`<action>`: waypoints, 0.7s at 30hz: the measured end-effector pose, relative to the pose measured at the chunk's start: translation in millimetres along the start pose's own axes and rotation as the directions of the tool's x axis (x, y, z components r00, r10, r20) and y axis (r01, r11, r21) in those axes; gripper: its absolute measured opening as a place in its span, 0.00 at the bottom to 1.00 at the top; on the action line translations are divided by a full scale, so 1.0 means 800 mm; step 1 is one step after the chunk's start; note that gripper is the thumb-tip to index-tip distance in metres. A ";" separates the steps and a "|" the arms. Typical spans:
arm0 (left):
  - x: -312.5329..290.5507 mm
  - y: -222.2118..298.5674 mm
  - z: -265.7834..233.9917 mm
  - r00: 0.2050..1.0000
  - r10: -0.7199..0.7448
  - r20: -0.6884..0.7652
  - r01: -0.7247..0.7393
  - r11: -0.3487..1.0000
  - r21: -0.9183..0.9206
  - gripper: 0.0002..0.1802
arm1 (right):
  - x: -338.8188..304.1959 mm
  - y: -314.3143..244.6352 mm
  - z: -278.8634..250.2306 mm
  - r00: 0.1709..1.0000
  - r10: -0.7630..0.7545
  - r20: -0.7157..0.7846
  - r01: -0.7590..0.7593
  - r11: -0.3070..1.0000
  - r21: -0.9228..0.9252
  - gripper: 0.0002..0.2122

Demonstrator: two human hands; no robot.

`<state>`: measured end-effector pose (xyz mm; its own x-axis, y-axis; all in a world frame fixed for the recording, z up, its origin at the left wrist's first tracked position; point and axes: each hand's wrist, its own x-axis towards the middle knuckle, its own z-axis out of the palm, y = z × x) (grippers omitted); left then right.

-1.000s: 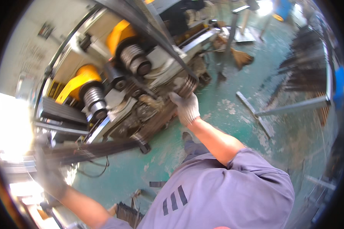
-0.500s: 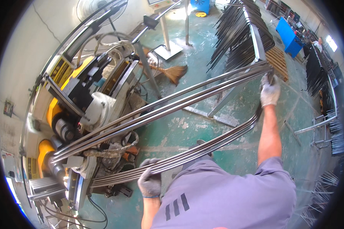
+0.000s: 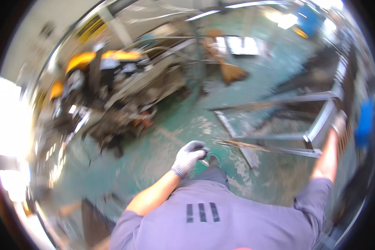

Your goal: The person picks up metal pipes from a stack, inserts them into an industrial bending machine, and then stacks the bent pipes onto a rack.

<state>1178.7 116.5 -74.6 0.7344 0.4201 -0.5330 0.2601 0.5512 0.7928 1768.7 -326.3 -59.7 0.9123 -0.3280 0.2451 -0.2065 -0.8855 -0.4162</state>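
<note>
My left hand point(image 3: 189, 157), in a pale work glove with dark fingertips, hangs above the floor in front of my body. Its fingers are curled in and I see nothing in them. Far out to the right, my right hand point(image 3: 340, 122) is closed at the bent end of a bundle of metal tubes point(image 3: 275, 101), blurred by motion. The bundle's two legs point left, the nearer one tapering off not far from my left hand. A metal rack point(image 3: 323, 118) stands by the bundle; where tubes and rack meet is too smeared to tell.
A bending machine point(image 3: 121, 79) with yellow and black parts stands at the left. A broom point(image 3: 232, 72) and a white base plate point(image 3: 241, 45) are at the back. Dark hanging rods point(image 3: 308, 71) fill the rack at the right. A blue cabinet point(image 3: 364, 123) is at the right rim.
My left hand has let go of the tubes. The bundle has come away from the machine and swung right with my right hand. My view has turned, so the machine sits farther left.
</note>
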 end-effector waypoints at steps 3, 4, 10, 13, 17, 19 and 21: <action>-0.001 -0.014 -0.026 0.990 0.038 -0.134 -0.040 0.999 -0.009 0.19 | -0.041 -0.026 0.069 0.980 -0.196 -0.041 0.194 0.980 -0.048 0.32; -0.011 -0.022 -0.036 0.982 0.030 -0.186 -0.037 0.999 -0.030 0.19 | -0.070 -0.037 0.089 0.959 -0.274 -0.071 0.271 0.961 -0.049 0.31; -0.114 -0.120 -0.145 0.778 -0.045 -0.627 0.075 0.997 0.021 0.18 | -0.378 -0.015 0.160 0.820 -0.571 0.041 0.572 0.820 -0.007 0.26; -0.199 -0.164 -0.200 0.659 -0.105 -0.745 -0.004 0.990 -0.144 0.16 | -0.567 0.023 0.172 0.682 -0.606 0.410 0.659 0.752 0.016 0.23; -0.314 -0.222 -0.292 0.465 -0.133 -0.875 -0.318 0.897 -0.306 0.13 | -0.777 0.024 0.169 0.323 -0.488 0.811 0.771 0.632 0.073 0.20; -0.389 -0.251 -0.354 0.318 -0.042 -0.947 -0.367 0.916 -0.164 0.13 | -0.877 -0.027 0.156 0.156 -0.456 0.876 0.816 0.559 0.146 0.19; -0.477 -0.269 -0.412 0.088 0.080 -0.993 -0.348 0.937 0.045 0.11 | -0.947 -0.063 0.216 -0.183 -0.646 0.741 0.747 0.398 0.532 0.17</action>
<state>636.1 74.8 -139.4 -0.5366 0.7971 -0.2771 0.0162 0.3380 0.9410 1149.4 23.9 -375.7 0.2281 0.8762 -0.4246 0.7873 -0.4226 -0.4490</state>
